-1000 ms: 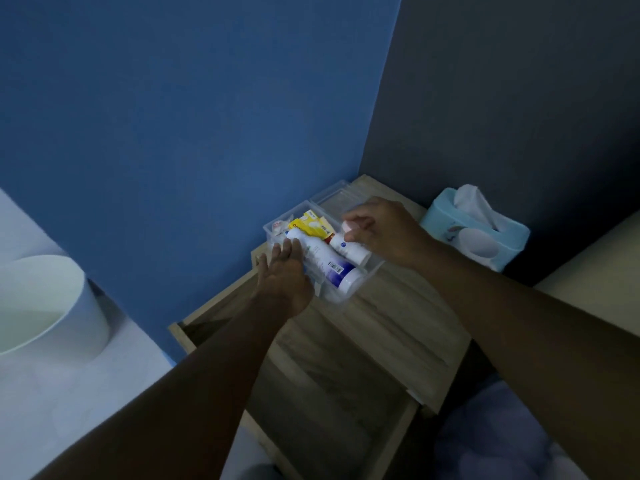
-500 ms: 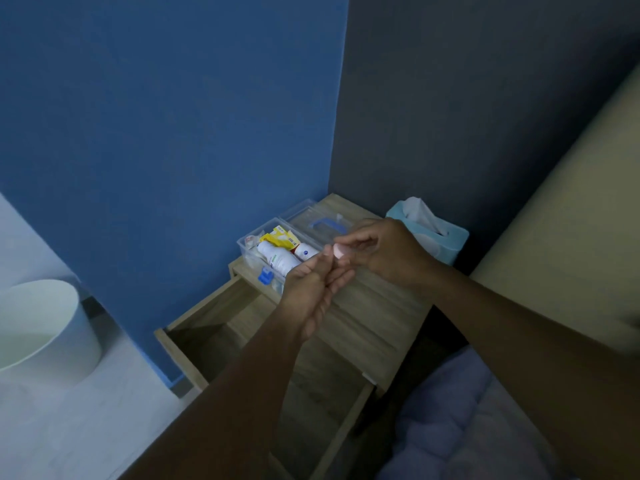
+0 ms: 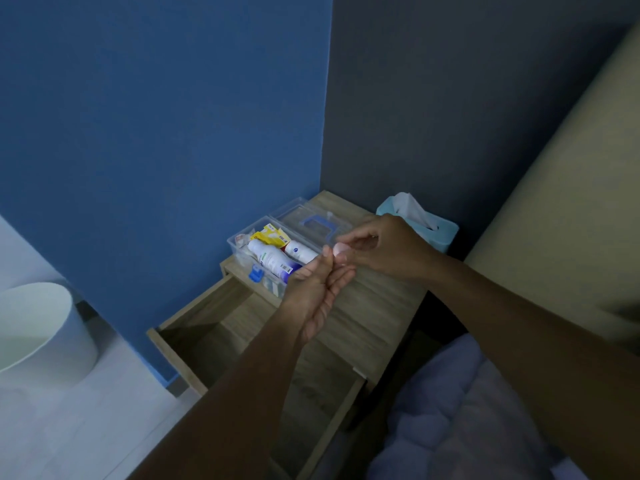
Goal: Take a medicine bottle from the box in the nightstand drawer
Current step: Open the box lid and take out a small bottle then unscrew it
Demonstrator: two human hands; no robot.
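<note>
The clear box (image 3: 242,252) stands on the nightstand counter (image 3: 374,306) at centre frame, above the open drawer (image 3: 221,327). Its lid (image 3: 311,221) lies just behind it, toward the upper right.

**Hands.** The right hand (image 3: 384,249) pinches a small pale, round object (image 3: 340,250) between thumb and fingertips, right of centre. Whether this is a cap or a very small bottle cannot be told. The left hand (image 3: 320,292) is raised beside it, palm turned inward, fingers loosely extended and touching or nearly touching the object. It grips nothing visibly.

**Task item.** A large white bottle (image 3: 268,258) and a smaller white bottle (image 3: 300,251) lie on their sides in the box, next to a yellow packet (image 3: 268,235).

**Procedure (judged).**
1. Confirm what the right hand holds. If it is only a cap, no bottle is out yet.
2. Grasp one bottle around its body, not its cap.
3. Lift it lengthwise so the box wall and packet are not dragged.
4. Steady the box with the free hand; it sits near the counter edge over the drawer.

The tissue box (image 3: 434,230) at upper right is clear of the work.
</note>
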